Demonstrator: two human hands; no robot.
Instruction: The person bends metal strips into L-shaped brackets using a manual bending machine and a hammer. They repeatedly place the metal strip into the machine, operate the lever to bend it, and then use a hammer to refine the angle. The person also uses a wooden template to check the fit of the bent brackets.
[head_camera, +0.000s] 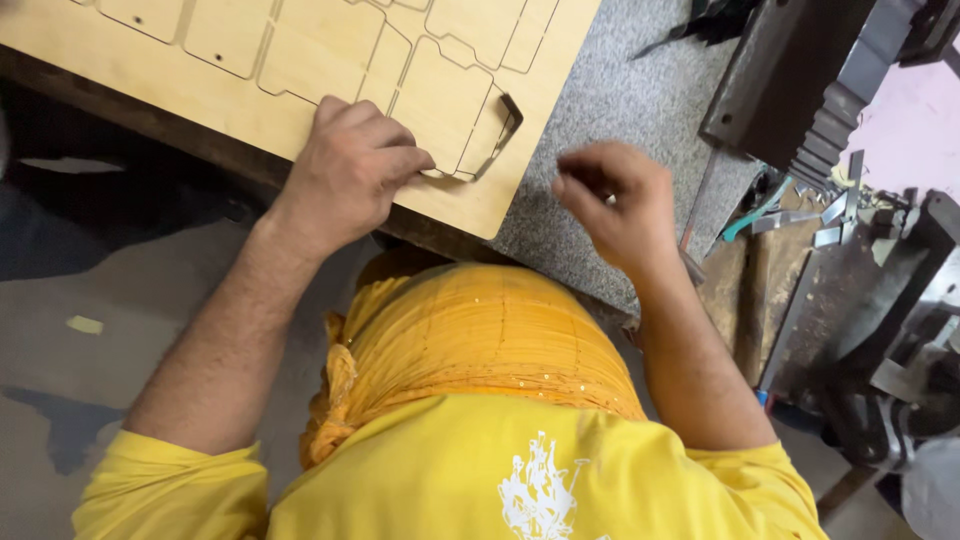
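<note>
Cluttered workshop worktop (620, 110) — plywood die board (300, 60) with cut slots.
Left hand (350, 175) fingers pinch the steel rule strip (490, 140); right hand (615, 205) curled closed on something small — the strip could spring out or cut.

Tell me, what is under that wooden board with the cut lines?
The wooden board lies on a grey speckled surface and a dark edge. What lies beneath its middle is hidden.

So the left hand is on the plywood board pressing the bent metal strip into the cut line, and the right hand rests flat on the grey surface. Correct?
Not quite. The head view shows the left hand on the plywood board at the bent metal strip, but the right hand is not flat on the grey surface: it is raised above it, fingers curled as if pinching something small.
</note>
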